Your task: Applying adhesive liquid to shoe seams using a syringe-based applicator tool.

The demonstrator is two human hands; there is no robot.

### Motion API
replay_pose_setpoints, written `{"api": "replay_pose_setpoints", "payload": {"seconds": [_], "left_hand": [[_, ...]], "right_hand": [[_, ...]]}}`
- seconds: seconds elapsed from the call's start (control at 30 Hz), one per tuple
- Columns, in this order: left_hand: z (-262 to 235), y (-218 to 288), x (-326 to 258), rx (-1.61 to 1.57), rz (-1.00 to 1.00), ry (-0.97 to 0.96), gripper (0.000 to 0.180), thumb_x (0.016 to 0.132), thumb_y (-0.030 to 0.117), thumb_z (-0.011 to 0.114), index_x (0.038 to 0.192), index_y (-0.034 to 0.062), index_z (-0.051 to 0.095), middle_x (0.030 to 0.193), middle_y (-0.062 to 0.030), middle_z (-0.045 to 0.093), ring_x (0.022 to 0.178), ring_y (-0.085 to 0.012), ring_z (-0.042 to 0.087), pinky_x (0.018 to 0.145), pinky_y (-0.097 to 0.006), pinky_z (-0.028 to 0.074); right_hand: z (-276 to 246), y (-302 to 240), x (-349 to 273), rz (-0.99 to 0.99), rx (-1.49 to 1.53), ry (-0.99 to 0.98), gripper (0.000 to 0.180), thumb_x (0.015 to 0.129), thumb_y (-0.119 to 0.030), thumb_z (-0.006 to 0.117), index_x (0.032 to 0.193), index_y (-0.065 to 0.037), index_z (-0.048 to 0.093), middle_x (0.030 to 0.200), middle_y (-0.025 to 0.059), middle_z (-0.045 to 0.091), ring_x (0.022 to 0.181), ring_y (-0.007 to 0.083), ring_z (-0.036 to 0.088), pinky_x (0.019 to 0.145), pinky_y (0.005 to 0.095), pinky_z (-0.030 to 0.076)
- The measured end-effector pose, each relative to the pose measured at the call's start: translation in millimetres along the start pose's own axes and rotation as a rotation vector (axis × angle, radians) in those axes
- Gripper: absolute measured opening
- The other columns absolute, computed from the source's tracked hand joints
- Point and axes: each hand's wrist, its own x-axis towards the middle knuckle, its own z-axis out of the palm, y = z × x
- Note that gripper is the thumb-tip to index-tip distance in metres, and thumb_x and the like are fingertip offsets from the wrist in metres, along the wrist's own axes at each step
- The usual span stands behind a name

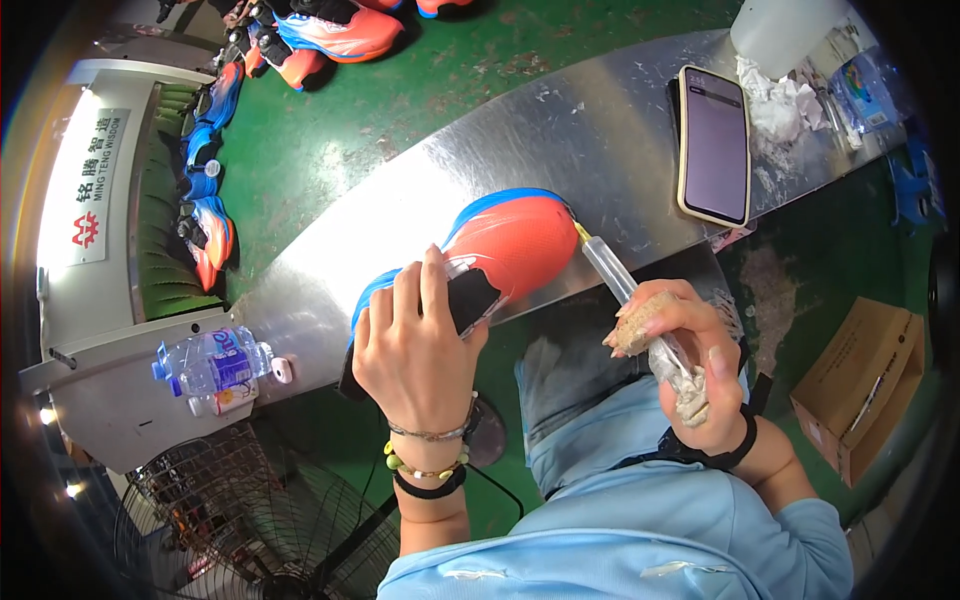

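Observation:
An orange and blue sports shoe [525, 240] lies on the metal bench [350, 215], its toe pointing right. My left hand [415, 350] is closed over the shoe's black opening, fingers across the upper and thumb at the near side. In my right hand [705, 345] is a clear syringe [608, 268], held at a slant. Its yellow tip meets the edge of the shoe's toe, where upper and sole come together. A tan, crumbly lump [640, 322] sits around the barrel between my fingers, and whitish wrapping covers the plunger end.
A phone [715, 150] lies on the bench at right, near crumpled tissue [785, 105] and a white container [780, 35]. Plastic bottles [215, 362] lie at left, above a fan [260, 510]. More shoes [340, 32] are at the back; a cardboard box [860, 390] stands right.

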Motion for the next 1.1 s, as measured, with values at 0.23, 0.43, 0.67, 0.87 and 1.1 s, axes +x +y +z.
{"api": "replay_pose_setpoints", "payload": {"seconds": [0.23, 0.43, 0.67, 0.87, 1.1], "left_hand": [[-3.8, 4.2, 7.9, -0.003, -0.007, -0.005, 0.062, 0.055, 0.032, 0.081, 0.11, 0.0129, 0.06, 0.095, -0.0009, 0.063, 0.084, -0.0198, 0.06, 0.071, -0.033, 0.049], [-3.3, 1.8, 5.1, -0.056, -0.02, 0.014, 0.062, 0.054, 0.029, 0.081, 0.109, 0.0113, 0.059, 0.092, -0.0014, 0.061, 0.081, -0.0198, 0.059, 0.073, -0.033, 0.048], [15.4, 1.7, -11.0, -0.026, -0.059, 0.112, 0.061, 0.054, 0.023, 0.08, 0.109, 0.0114, 0.059, 0.093, -0.001, 0.06, 0.084, -0.0181, 0.058, 0.074, -0.031, 0.046], [13.6, 6.7, -20.3, -0.026, -0.086, 0.2, 0.062, 0.053, 0.019, 0.079, 0.11, 0.0104, 0.059, 0.097, -0.0031, 0.06, 0.09, -0.0189, 0.059, 0.079, -0.033, 0.045], [14.8, 13.5, -28.4, -0.037, -0.109, 0.222, 0.067, 0.051, 0.018, 0.08, 0.113, 0.0105, 0.058, 0.101, -0.0036, 0.06, 0.095, -0.0195, 0.059, 0.082, -0.034, 0.045]], "right_hand": [[-5.9, 1.3, 3.3, 0.032, 0.001, -0.01, 0.053, 0.091, -0.037, 0.03, 0.103, 0.009, 0.054, 0.107, 0.024, 0.05, 0.086, 0.0245, 0.057, 0.078, 0.0341, 0.046], [-0.8, -3.3, 0.9, -0.065, 0.013, 0.035, 0.053, 0.091, -0.039, 0.031, 0.105, 0.007, 0.052, 0.103, 0.0242, 0.051, 0.088, 0.0275, 0.057, 0.072, 0.0365, 0.052], [-3.8, -5.4, 16.3, -0.208, -0.019, 0.132, 0.049, 0.089, -0.043, 0.034, 0.108, 0.001, 0.044, 0.099, 0.0205, 0.048, 0.088, 0.0283, 0.052, 0.07, 0.0382, 0.051], [-20.8, 23.5, 40.6, -0.113, 0.43, -0.07, 0.073, 0.085, -0.062, 0.045, 0.136, -0.011, 0.033, 0.124, 0.0125, 0.041, 0.108, 0.028, 0.048, 0.096, 0.0411, 0.037], [-14.6, 52.5, 71.2, -0.039, 0.502, 0.047, 0.083, 0.078, -0.014, 0.072, 0.143, -0.02, 0.022, 0.133, 0.0065, 0.041, 0.115, 0.0231, 0.047, 0.104, 0.037, 0.035]]}}
